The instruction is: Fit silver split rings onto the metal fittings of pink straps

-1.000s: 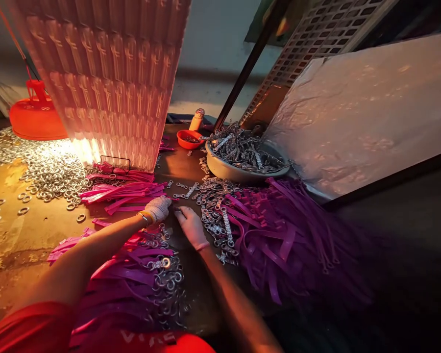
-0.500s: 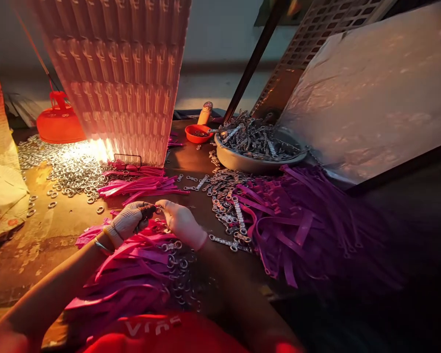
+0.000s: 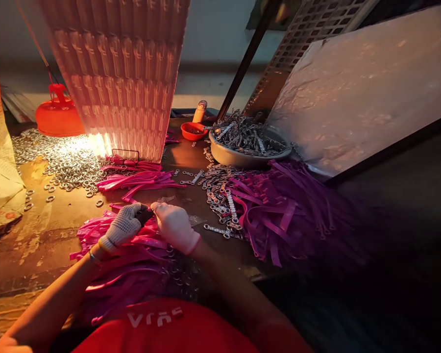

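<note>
My left hand (image 3: pixel 124 226), in a dotted knit glove with dark fingertips, is closed in a pinch. Against its fingertips my right hand (image 3: pixel 175 227), in a pale glove, is pinched too. Whatever is between the fingers is too small and covered to name. Both hands hover over a heap of pink-purple straps (image 3: pixel 132 274), whose right ends carry metal rings (image 3: pixel 180 269). Just beyond the hands lies a smaller bundle of pink straps (image 3: pixel 143 180).
Loose metal rings (image 3: pixel 69 166) spread under a red lamp (image 3: pixel 58 115) at left. A corrugated plastic sheet (image 3: pixel 121 73) stands behind. To the right are short chain pieces (image 3: pixel 216 189), purple straps (image 3: pixel 279 206), a basin (image 3: pixel 238 156) of chains and a small red bowl (image 3: pixel 191 135).
Both hands stay pinched together, and my left hand has turned so that more of its back shows. The whole view has shifted slightly.
</note>
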Demonstrator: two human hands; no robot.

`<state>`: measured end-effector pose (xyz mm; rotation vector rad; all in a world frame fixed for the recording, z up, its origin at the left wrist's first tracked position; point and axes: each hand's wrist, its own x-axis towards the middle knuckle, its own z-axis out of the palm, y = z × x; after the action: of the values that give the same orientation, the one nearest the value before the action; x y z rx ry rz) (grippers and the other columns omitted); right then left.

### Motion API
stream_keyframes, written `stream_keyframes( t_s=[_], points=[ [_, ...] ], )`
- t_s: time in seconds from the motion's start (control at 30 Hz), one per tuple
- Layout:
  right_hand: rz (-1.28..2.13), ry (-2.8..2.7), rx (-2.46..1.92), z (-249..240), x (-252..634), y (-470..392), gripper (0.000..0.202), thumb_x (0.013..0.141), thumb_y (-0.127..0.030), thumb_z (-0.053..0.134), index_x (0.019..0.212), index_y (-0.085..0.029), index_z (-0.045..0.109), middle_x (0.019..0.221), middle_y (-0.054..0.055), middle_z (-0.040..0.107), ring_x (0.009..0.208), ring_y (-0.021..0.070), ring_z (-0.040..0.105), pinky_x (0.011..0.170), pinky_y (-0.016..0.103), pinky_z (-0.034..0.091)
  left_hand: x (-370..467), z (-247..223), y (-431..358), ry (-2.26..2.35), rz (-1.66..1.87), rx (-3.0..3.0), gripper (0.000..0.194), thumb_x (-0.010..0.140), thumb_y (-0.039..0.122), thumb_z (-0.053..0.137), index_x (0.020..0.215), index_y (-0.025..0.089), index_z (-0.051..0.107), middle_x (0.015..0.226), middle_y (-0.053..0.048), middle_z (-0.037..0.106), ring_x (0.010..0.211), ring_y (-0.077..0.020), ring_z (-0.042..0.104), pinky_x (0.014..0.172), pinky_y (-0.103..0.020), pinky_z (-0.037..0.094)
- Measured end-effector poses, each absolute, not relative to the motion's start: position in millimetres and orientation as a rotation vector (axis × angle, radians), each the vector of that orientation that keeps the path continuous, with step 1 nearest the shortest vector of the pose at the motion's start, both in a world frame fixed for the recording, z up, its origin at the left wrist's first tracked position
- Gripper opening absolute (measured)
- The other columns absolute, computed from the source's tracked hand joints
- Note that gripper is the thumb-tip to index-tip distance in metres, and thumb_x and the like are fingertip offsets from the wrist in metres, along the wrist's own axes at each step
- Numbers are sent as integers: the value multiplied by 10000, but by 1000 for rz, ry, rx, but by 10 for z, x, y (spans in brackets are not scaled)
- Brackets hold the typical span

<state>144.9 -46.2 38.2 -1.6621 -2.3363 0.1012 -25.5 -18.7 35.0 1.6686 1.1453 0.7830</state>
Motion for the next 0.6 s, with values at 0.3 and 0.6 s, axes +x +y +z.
stream_keyframes(
  t_s=[0.3, 0.6],
  points=[
    [21, -2415, -1596, 356, 1421, -524, 303, 1037, -231, 371, 1159, -172, 642, 961, 99, 699, 866, 223, 640, 711, 301, 385, -382, 365, -244, 1039, 619, 1711, 428, 909, 521, 560, 682, 159, 546, 545, 18, 476, 476, -90, 374, 455, -220, 273],
    [2, -2448, -1577, 314, 1371, -626, 294, 1015, -192, 404, 1202, -164, 630, 957, 96, 704, 859, 218, 653, 712, 298, 401, -452, 310, -293, 1124, 570, 1771, 283, 901, 376, 512, 731, 157, 568, 539, 27, 493, 480, -100, 398, 480, -225, 285]
  ],
)
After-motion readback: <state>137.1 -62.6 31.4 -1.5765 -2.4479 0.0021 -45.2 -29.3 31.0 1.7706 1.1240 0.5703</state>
